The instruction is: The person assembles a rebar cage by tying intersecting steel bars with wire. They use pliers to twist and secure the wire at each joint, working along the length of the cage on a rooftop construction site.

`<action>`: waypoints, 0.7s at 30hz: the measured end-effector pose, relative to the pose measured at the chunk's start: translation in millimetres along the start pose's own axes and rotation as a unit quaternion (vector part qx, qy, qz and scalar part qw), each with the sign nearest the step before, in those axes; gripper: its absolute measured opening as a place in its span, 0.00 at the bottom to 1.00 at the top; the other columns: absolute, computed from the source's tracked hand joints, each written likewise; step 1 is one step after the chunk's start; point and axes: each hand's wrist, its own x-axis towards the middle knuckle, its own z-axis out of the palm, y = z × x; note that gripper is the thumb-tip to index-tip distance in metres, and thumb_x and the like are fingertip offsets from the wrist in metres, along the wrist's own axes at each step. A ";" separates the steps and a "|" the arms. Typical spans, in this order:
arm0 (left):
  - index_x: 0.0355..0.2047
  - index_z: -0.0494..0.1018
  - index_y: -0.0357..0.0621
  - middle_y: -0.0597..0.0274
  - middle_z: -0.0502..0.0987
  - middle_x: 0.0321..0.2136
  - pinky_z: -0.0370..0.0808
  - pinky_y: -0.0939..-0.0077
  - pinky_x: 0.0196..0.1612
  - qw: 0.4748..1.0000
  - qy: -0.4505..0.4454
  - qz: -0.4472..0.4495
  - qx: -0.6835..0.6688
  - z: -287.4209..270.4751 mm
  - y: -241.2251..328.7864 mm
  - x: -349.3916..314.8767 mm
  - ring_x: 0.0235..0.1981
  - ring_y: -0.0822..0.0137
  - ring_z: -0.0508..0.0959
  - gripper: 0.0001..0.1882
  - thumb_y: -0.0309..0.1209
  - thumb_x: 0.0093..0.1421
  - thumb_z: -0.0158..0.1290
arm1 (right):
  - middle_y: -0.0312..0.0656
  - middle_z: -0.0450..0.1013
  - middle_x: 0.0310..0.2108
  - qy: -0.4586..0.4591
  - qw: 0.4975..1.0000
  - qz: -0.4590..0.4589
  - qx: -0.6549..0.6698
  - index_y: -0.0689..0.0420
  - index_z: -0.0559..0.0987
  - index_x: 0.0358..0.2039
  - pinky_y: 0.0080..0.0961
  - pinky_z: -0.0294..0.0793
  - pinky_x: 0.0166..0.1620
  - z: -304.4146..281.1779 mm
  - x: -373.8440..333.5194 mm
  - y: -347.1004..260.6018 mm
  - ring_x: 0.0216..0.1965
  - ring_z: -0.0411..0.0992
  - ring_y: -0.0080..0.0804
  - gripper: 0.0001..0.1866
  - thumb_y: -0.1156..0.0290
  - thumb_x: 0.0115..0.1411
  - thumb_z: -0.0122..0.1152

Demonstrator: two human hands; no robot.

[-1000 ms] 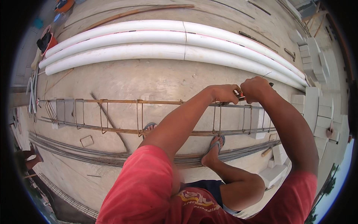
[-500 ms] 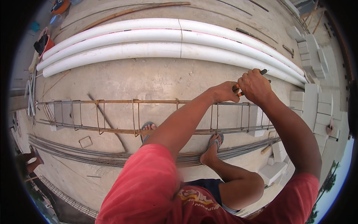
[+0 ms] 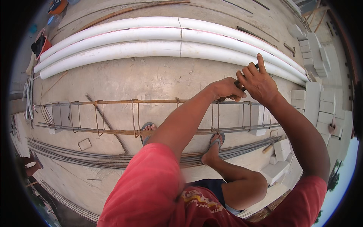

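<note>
Both hands, left hand (image 3: pixel 226 88) and right hand (image 3: pixel 257 81), are pinching a tying tool (image 3: pixel 239 83) at the rebar cage's (image 3: pixel 132 117) two-o'clock end, steadying a stirrup.

I stand on a bare concrete floor (image 3: pixel 151 79) in bright daylight, outdoors. Beyond my grip lie three long white pipes (image 3: pixel 170 38), side by side, with thin rods (image 3: pixel 128 11) past them. To the right of my grip, pale blocks (image 3: pixel 321 98) sit stacked in rows. Below it, near my feet, a bundle of loose bars (image 3: pixel 75 157) runs along the floor. Far left, an orange bucket (image 3: pixel 41 43) stands.
</note>
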 end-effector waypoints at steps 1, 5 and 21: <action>0.30 0.74 0.41 0.61 0.76 0.25 0.68 0.76 0.26 0.999 0.027 0.006 0.021 -0.8 -2.4 2.8 0.23 0.73 0.71 0.19 0.41 0.46 0.66 | 0.37 0.76 0.33 0.007 1.000 -0.006 0.021 0.52 0.81 0.34 0.52 0.58 0.59 9.0 1.9 2.1 0.41 0.73 0.36 0.13 0.58 0.53 0.64; 0.40 0.73 0.36 0.58 0.76 0.33 0.71 0.74 0.31 0.989 0.114 0.007 0.090 12.0 6.8 -3.9 0.28 0.70 0.74 0.26 0.40 0.46 0.67 | 0.38 0.76 0.28 -0.371 0.910 -0.007 0.183 0.52 0.83 0.28 0.47 0.71 0.49 23.5 37.1 26.4 0.33 0.75 0.36 0.09 0.62 0.50 0.67; 0.33 0.76 0.39 0.56 0.78 0.28 0.74 0.67 0.39 0.934 -0.045 0.038 0.354 35.1 -6.5 -7.3 0.34 0.60 0.80 0.18 0.36 0.44 0.63 | 0.44 0.79 0.33 -0.500 0.781 0.152 0.341 0.56 0.82 0.33 0.34 0.78 0.40 -17.8 -9.4 -2.3 0.36 0.79 0.41 0.16 0.64 0.44 0.74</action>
